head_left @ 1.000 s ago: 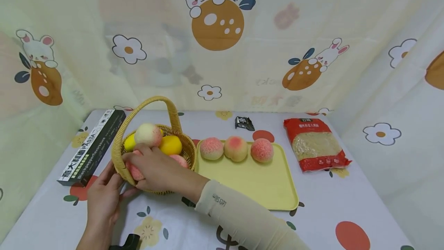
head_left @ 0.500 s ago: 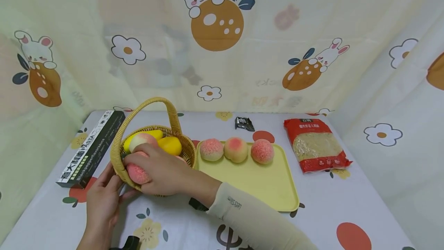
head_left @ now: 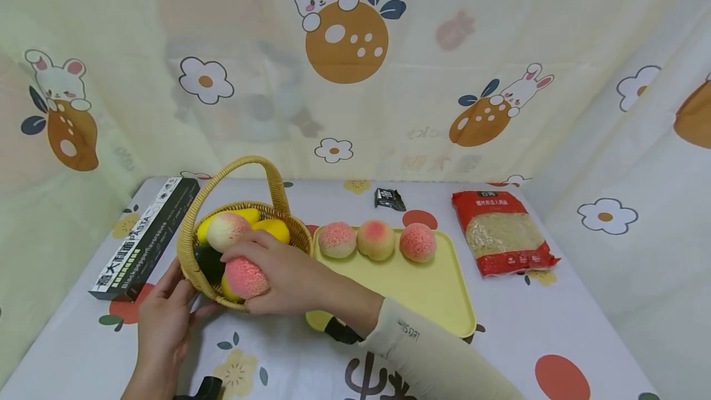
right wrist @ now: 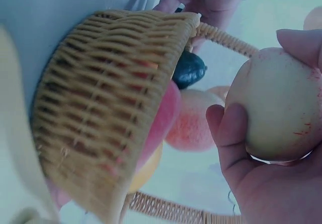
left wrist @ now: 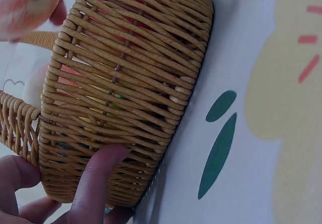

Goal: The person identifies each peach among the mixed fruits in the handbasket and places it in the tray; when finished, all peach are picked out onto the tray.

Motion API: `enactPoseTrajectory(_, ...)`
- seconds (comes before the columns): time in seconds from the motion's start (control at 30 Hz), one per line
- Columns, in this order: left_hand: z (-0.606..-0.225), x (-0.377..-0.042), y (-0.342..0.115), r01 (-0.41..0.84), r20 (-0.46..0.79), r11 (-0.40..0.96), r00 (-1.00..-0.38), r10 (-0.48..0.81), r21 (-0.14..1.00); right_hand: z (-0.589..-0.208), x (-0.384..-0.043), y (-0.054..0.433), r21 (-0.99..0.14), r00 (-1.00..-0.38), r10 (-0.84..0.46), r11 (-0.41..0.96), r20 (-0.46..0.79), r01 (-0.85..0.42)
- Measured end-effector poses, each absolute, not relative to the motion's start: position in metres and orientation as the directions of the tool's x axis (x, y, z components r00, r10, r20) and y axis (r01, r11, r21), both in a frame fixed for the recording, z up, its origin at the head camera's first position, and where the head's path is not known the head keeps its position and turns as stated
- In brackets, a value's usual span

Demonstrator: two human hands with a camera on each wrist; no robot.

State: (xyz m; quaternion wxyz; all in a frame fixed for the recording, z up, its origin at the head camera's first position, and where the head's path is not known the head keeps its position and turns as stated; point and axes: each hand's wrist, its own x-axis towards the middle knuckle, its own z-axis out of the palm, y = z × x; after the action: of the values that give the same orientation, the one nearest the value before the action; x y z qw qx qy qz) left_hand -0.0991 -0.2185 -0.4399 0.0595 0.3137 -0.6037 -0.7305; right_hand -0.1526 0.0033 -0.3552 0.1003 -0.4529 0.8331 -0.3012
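My right hand [head_left: 291,273] grips a pink-speckled peach [head_left: 246,278] over the near rim of a wicker basket [head_left: 304,245]. In the right wrist view, fingers and thumb curl round this peach [right wrist: 276,103]. My left hand [head_left: 165,316] holds the basket's left side, its thumb [left wrist: 95,183] pressed on the woven wall near the handle's foot. Inside the basket lie a paler peach [head_left: 228,231], yellow mangoes [head_left: 272,228] and a dark green, glossy fruit [head_left: 208,262]. A pink fruit [right wrist: 163,116] shows inside the rim in the right wrist view.
Right of the basket, a yellow tray [head_left: 389,301] bears three peaches [head_left: 376,240] along its far edge. A black pasta box [head_left: 145,239] lies at left, a red noodle bag [head_left: 504,233] at right. A small black packet [head_left: 390,199] lies behind the tray.
My right hand has raised the pink peach from among the fruit and moved it right. The paler peach has settled lower in the basket. My left hand stays at the basket's side.
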Motion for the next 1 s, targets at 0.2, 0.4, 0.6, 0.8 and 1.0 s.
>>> enactPoseTrajectory(0.2,-0.436,-0.100,-0.218,-0.316,-0.414,-0.276,-0.780,-0.469,0.908,-0.355,-0.155,0.032,-0.670,-0.606,-0.782,0.371,0.148,-0.642)
enactPoseTrajectory(0.4,-0.438,-0.101,-0.218,-0.313,-0.408,-0.268,-0.782,-0.472,0.911,-0.359,-0.158,0.057,-0.709,-0.662,-0.733,0.382,0.158,-0.593)
enactPoseTrajectory(0.6,-0.438,-0.101,-0.217,-0.308,-0.405,-0.271,-0.783,-0.472,0.912,-0.361,-0.159,0.079,-0.777,-0.715,-0.681,0.361,0.160,-0.517)
enactPoseTrajectory(0.8,-0.439,-0.100,-0.217,-0.298,-0.399,-0.278,-0.788,-0.468,0.913,-0.371,-0.162,0.101,-0.776,-0.757,-0.633,0.393,0.160,-0.493)
enactPoseTrajectory(1.0,-0.441,-0.100,-0.218,-0.291,-0.404,-0.296,-0.781,-0.476,0.910,-0.383,-0.166,0.117,-0.764,-0.751,-0.636,0.391,0.178,-0.513)
